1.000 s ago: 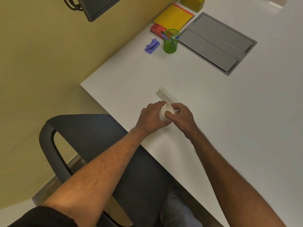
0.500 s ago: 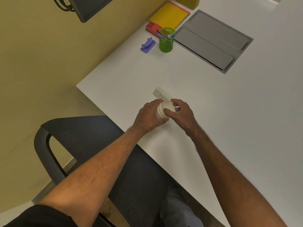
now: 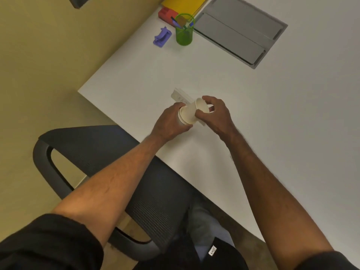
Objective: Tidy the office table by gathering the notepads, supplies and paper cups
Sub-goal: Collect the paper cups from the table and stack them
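— Where are the paper cups (image 3: pixel 191 113) sitting?
— Both hands are holding them above the worktop (image 3: pixel 272 123): the left hand (image 3: pixel 171 123) is wrapping the outer cup, and the right hand's (image 3: pixel 216 115) fingers are pinching the inner one (half nested).

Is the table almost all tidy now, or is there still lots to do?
Nearly there. Looks done: the yellow notepad, red block, green pen cup and purple stapler sit together at the far corner. In hand: the left hand and right hand are nesting paper cups. Left: the cups and the white name card are still apart from that group.
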### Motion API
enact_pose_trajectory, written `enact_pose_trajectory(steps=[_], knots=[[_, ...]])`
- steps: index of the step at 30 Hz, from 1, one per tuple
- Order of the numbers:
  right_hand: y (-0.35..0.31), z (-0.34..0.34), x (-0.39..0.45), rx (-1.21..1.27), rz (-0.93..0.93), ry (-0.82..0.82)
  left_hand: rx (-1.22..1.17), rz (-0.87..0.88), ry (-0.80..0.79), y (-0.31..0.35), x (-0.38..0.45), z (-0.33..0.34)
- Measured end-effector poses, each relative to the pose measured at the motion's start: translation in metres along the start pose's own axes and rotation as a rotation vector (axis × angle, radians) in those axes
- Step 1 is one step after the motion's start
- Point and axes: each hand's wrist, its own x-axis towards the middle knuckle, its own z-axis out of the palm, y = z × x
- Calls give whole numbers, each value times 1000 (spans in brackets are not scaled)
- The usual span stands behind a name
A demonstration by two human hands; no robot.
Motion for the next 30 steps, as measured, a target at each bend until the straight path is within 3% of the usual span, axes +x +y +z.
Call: enact_pose_trajectory(steps=[10,16,21,30], knots=[[2,-30,-14,29,12,137,-33,-36,0,1,-4,3],[39,-52,-18,-186,-10,225,-44,-27,20,-3,-6,7],[75,-52,-22,-373,-2,211,-11,-87,-3,-9,-4,13],[101,-39,-22,-476,4,152,-16,-92,11,-10,-4,21]])
